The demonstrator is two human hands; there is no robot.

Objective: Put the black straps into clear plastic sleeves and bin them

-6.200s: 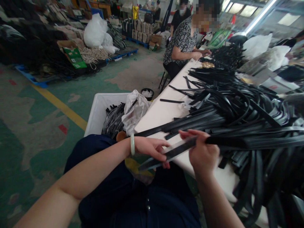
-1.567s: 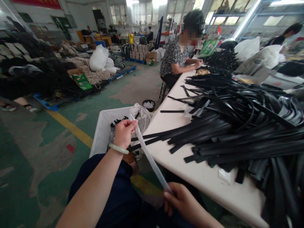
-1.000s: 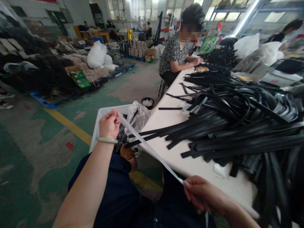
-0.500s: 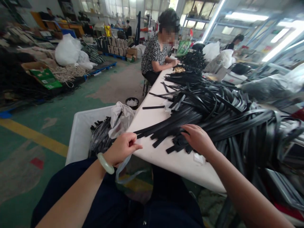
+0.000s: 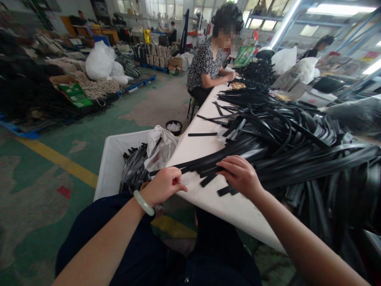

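Note:
My left hand (image 5: 164, 183), with a pale bangle (image 5: 143, 203) at the wrist, is closed near the table corner. Its fingers curl under and the thumb points right; what they hold is hidden. Behind it, a long black strap (image 5: 190, 162) runs past the table edge, its end showing left of the hand. My right hand (image 5: 240, 175) is over the near ends of the pile of flat black straps (image 5: 268, 147). Its thumb and fingers close around a strap end there. Other loose ends (image 5: 225, 191) lie just below that hand.
A white bin (image 5: 111, 159) holding strips and a white bag (image 5: 162, 145) stands left of the white table (image 5: 196, 147). A co-worker (image 5: 205, 59) sits along the table's far side. A small black bucket (image 5: 174, 127) is on the floor.
The view has swung slightly left. My right hand has moved left over the strap ends, its fingers closing. The clear strip that hung below my left hand no longer shows.

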